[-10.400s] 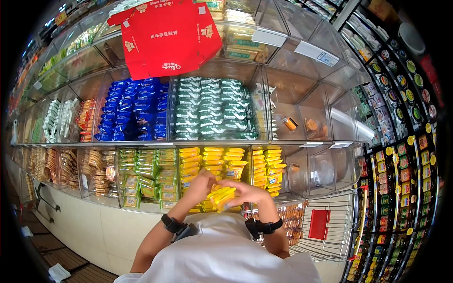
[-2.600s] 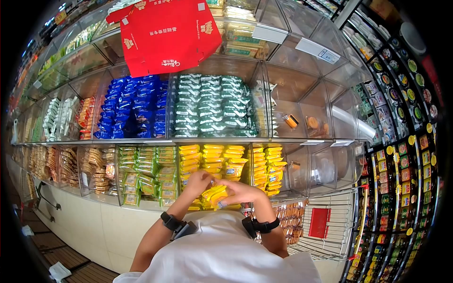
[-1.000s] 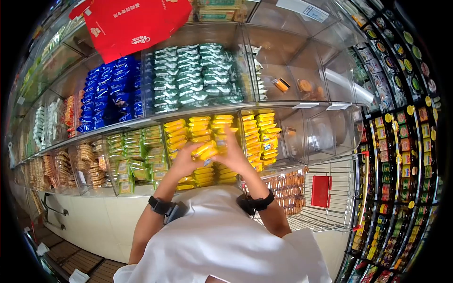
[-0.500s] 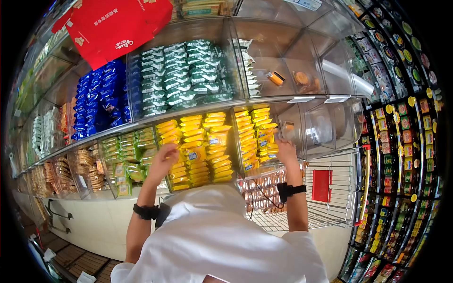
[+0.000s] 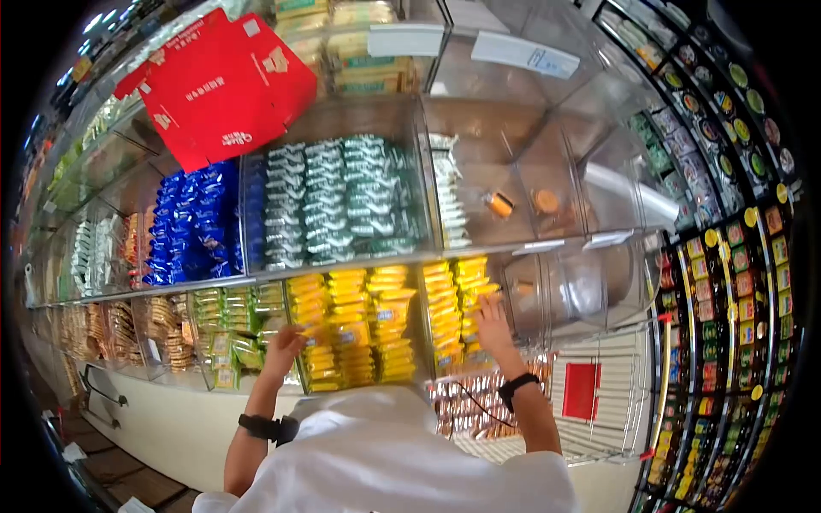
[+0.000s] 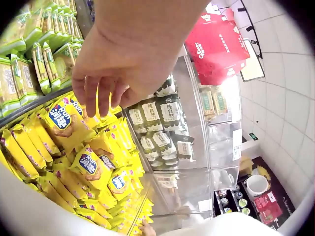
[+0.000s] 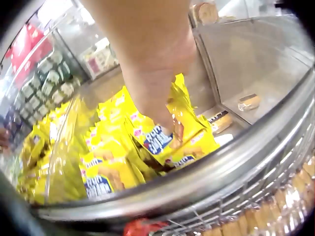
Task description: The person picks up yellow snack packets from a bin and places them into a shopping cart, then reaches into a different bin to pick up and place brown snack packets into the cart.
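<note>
- Right hand [image 5: 493,327] reaches into the narrow bin [image 7: 236,173]; it touches a yellow packet [image 7: 157,140] near the right front corner, just behind the front rim; this hand is clearly the nearer one.
- The packet lies directly under the fingertips and tilts, its printed face turned up and towards the rim; its long axis cannot be made out for certain; other yellow packets [image 7: 101,179] crowd against it on the left.
- Right fingers look straight, angled down onto the wrapper; whether the thumb pinches it from behind cannot be told.
- Left hand [image 6: 123,66] hangs over the left side of the wider bin [image 5: 425,329], near the wall [image 6: 34,104] beside the green packets [image 6: 7,81]; its fingers droop, loosely bent and slightly apart, with nothing seen between them; the bin divider and several columns of yellow packets lie between it and the right hand.
</note>
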`<move>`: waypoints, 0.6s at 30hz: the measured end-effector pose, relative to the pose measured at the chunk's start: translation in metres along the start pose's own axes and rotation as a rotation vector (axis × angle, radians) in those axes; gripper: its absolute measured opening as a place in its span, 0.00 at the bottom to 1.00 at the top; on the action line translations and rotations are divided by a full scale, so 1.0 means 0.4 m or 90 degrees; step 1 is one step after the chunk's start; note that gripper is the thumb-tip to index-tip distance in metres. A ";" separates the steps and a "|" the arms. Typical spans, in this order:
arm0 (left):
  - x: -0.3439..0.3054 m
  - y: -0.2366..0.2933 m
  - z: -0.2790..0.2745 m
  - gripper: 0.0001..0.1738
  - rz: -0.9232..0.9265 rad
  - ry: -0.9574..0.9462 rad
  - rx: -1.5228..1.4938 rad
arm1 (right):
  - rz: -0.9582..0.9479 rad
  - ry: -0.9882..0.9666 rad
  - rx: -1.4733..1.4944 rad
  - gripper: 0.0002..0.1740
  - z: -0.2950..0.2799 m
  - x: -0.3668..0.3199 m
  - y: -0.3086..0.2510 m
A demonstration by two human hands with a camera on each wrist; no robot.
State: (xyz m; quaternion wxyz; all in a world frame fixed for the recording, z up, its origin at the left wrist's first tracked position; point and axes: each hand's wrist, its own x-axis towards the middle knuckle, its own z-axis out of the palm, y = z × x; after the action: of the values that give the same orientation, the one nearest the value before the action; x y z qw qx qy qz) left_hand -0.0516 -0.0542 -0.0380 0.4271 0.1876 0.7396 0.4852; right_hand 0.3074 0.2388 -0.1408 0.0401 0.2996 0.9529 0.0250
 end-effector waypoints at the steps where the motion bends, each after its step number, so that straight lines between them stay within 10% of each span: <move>1: 0.003 -0.006 0.004 0.12 0.020 0.000 -0.002 | 0.001 -0.015 -0.024 0.26 0.006 0.001 -0.005; 8: 0.006 -0.037 0.021 0.11 0.021 0.035 -0.046 | 0.042 -0.123 0.020 0.53 -0.014 0.054 -0.009; 18: -0.007 -0.047 0.010 0.11 0.026 0.062 -0.072 | -0.022 -0.135 0.108 0.48 -0.071 0.048 -0.009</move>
State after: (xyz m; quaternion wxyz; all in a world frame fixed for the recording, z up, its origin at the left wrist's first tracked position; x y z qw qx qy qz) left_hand -0.0443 -0.0626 -0.0540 0.3907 0.1545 0.7268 0.5433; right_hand 0.2871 0.2464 -0.1140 0.1157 0.2866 0.9469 -0.0885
